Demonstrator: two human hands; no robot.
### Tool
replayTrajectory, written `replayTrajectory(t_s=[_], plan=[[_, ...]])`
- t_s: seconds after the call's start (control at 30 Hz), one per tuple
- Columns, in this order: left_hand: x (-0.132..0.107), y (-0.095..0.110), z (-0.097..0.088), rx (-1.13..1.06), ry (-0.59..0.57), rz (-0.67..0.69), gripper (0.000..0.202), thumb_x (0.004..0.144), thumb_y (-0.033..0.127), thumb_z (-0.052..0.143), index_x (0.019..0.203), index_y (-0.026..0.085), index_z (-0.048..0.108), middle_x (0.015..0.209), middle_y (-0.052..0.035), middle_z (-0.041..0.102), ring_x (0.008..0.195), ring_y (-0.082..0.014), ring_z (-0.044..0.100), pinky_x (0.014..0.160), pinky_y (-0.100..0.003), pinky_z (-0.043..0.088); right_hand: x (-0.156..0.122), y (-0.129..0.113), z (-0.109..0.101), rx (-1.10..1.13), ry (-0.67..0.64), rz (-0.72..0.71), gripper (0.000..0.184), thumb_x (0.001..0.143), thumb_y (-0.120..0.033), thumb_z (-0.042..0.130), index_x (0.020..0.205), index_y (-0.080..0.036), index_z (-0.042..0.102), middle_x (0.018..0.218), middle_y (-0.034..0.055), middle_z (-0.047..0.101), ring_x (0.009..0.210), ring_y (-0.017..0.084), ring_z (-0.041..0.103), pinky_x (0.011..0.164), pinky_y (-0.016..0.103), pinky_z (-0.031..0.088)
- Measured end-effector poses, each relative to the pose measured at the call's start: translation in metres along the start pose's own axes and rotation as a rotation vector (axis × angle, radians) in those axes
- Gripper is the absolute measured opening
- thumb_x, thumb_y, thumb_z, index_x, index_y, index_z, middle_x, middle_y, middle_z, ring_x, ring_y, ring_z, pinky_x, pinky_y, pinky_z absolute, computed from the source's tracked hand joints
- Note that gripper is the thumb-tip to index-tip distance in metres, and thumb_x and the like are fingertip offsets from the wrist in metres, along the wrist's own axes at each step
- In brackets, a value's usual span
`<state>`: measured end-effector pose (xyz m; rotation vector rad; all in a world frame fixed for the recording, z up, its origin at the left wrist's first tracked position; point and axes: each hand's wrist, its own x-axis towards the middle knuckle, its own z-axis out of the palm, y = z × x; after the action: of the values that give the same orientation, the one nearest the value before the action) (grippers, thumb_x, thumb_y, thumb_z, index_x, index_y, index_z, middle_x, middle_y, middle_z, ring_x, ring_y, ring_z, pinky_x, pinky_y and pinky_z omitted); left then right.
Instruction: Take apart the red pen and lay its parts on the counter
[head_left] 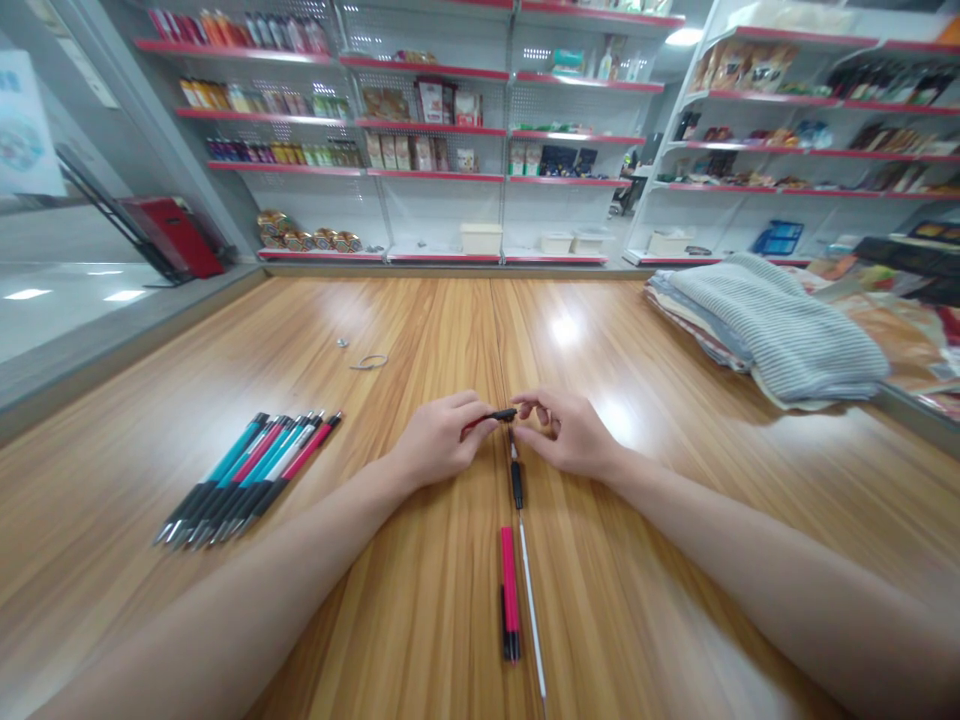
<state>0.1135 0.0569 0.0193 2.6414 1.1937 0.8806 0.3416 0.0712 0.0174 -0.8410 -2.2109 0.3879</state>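
Note:
My left hand [448, 438] pinches a ballpoint pen [501, 415] whose red barrel mostly disappears behind the fingers, its black end pointing right. Close to that end is my right hand [562, 430], thumb and fingers apart and curved, with nothing visible between them. Below the hands lie a black pen grip [517, 485] with a metallic tip, a thin white ink refill [532, 605] and a pink pen barrel [510, 580] with a black clip. Left of my left forearm, several clicker pens [247, 480] in teal, pink and white lie side by side, tips towards me.
A curled cable-like loop [369, 362] and a tiny metallic piece [343, 343] rest on the wooden table [427, 320]. Folded striped cloths [787, 320] are stacked at the right, beside packaged goods. Stocked shelves [435, 175] stand beyond the table.

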Motion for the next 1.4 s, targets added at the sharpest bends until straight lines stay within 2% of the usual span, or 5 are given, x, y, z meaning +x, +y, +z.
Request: replayTrajectory(t_s=[0.13,0.63,0.97,1.2,1.4], plan=[[-0.007,0.007,0.001,0.104,-0.031,0.061,0.026,0.096,0.031,0.045,0.111,0.022,0.063,0.084,-0.0036,0.061,0.074,-0.0143,0.058,0.066,-0.026,0.043,-0.003,-0.008,-0.002,-0.039,-0.013,-0.091,0.022,0.087,-0.034,0.062,0.103,-0.019,0.064,0.084,0.0036,0.065,0.068,0.013,0.054,0.066,0.026,0.044],[-0.004,-0.003,0.005,-0.021,0.055,0.168,0.02,0.094,0.027,0.049,0.103,0.018,0.064,0.089,-0.0065,0.062,0.081,-0.0144,0.06,0.073,-0.027,0.049,0.0,-0.007,0.0,-0.111,-0.063,-0.028,0.031,0.095,-0.035,0.049,0.076,-0.017,0.064,0.069,0.0027,0.061,0.064,0.012,0.054,0.061,0.025,0.038],[-0.005,-0.003,0.0,-0.022,0.087,0.148,0.017,0.094,0.023,0.048,0.095,0.017,0.063,0.085,-0.005,0.059,0.076,-0.0126,0.055,0.07,-0.025,0.047,0.004,-0.007,0.005,-0.083,-0.007,-0.024,0.015,0.092,-0.03,0.054,0.09,-0.019,0.065,0.081,0.0043,0.066,0.076,0.016,0.058,0.067,0.027,0.042],[-0.005,-0.003,0.001,-0.026,0.066,0.136,0.017,0.094,0.025,0.048,0.098,0.017,0.063,0.087,-0.0047,0.058,0.078,-0.0127,0.055,0.071,-0.025,0.047,0.006,-0.008,0.003,-0.129,0.005,0.016,0.03,0.094,-0.033,0.05,0.07,-0.017,0.059,0.068,0.0028,0.06,0.066,0.014,0.055,0.062,0.027,0.039],[-0.005,-0.004,0.002,-0.026,0.074,0.111,0.017,0.094,0.026,0.048,0.095,0.017,0.063,0.085,-0.0043,0.057,0.076,-0.0128,0.054,0.07,-0.026,0.047,0.006,-0.009,0.001,-0.061,-0.001,-0.011,0.011,0.088,-0.028,0.057,0.089,-0.018,0.062,0.081,0.0043,0.064,0.075,0.016,0.058,0.069,0.028,0.043]])
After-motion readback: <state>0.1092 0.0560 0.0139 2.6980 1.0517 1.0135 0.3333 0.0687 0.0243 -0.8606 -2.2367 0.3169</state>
